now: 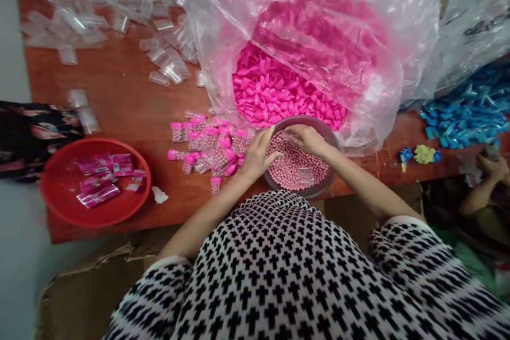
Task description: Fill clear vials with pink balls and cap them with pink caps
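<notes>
A grey bowl [338, 141] full of small pink beads [292, 162] stands against my front at the table edge. My left hand [257, 156] is open at the bowl's left rim, thumb apart from the fingers. Over the beads at the far side, my right hand [308, 139] has its fingers curled; whatever they hold is hidden. A clear plastic container [306, 176] lies on the beads near me. Left of the bowl is a pile of bead-filled clear bottles with pink caps [215, 143].
A large clear bag [215, 26] of pink caps [279, 90] lies behind the bowl. Empty clear containers [167, 61] are scattered back left. A red basin [145, 191] holds pink packets [98, 180]. Blue pieces [466, 111] and another person's hand [494, 167] are at right.
</notes>
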Action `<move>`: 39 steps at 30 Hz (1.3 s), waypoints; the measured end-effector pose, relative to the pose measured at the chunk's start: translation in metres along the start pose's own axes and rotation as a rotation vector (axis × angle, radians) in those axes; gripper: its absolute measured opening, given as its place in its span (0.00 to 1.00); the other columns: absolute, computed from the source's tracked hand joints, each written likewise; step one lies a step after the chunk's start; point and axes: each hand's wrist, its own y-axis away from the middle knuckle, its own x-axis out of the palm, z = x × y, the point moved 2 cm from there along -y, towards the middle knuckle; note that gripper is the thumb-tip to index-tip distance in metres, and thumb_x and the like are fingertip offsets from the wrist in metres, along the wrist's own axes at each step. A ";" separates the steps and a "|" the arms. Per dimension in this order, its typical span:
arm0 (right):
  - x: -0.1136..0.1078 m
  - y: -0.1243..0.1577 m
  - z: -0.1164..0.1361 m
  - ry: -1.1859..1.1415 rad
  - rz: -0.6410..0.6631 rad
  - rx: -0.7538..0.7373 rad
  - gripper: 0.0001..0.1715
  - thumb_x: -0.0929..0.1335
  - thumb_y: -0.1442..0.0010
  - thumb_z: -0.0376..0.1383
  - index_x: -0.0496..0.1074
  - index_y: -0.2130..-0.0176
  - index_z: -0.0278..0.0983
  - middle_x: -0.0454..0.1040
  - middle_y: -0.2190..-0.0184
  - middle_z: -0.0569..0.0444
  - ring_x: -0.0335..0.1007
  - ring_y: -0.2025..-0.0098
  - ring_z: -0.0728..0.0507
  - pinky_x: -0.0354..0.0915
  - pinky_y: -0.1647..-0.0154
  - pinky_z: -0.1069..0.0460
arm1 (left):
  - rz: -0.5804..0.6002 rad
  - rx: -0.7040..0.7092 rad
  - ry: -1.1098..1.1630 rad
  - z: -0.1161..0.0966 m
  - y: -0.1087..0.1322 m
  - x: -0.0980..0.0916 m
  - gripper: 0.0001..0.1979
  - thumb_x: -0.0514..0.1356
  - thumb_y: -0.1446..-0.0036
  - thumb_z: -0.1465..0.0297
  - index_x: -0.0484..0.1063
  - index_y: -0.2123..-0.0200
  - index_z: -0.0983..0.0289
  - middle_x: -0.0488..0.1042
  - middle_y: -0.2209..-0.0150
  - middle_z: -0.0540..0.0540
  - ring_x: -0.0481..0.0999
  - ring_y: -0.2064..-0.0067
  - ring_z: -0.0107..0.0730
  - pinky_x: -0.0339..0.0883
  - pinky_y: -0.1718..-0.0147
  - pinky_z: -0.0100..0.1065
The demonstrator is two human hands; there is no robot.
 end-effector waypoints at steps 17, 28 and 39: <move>0.083 0.042 -0.039 -0.507 -0.013 0.055 0.15 0.69 0.49 0.38 0.70 0.62 0.34 0.74 0.64 0.53 0.69 0.61 0.47 0.64 0.58 0.51 | -0.014 -0.276 0.101 -0.002 0.060 0.031 0.21 0.63 0.48 0.70 0.70 0.49 0.64 0.75 0.52 0.60 0.75 0.52 0.39 0.68 0.51 0.40; 0.038 0.064 -0.012 -0.704 -0.158 -0.032 0.27 0.72 0.50 0.46 0.69 0.53 0.39 0.73 0.54 0.50 0.69 0.52 0.44 0.65 0.50 0.47 | -0.002 -0.386 0.507 -0.002 0.040 0.055 0.17 0.60 0.47 0.65 0.73 0.54 0.64 0.78 0.60 0.53 0.77 0.60 0.35 0.72 0.58 0.38; 0.023 0.073 0.005 -0.293 -0.096 -0.294 0.16 0.64 0.39 0.46 0.77 0.60 0.42 0.76 0.60 0.50 0.71 0.56 0.44 0.65 0.52 0.48 | 0.046 -0.314 0.569 0.000 0.039 0.060 0.19 0.61 0.50 0.61 0.74 0.57 0.65 0.78 0.59 0.56 0.76 0.58 0.37 0.71 0.56 0.39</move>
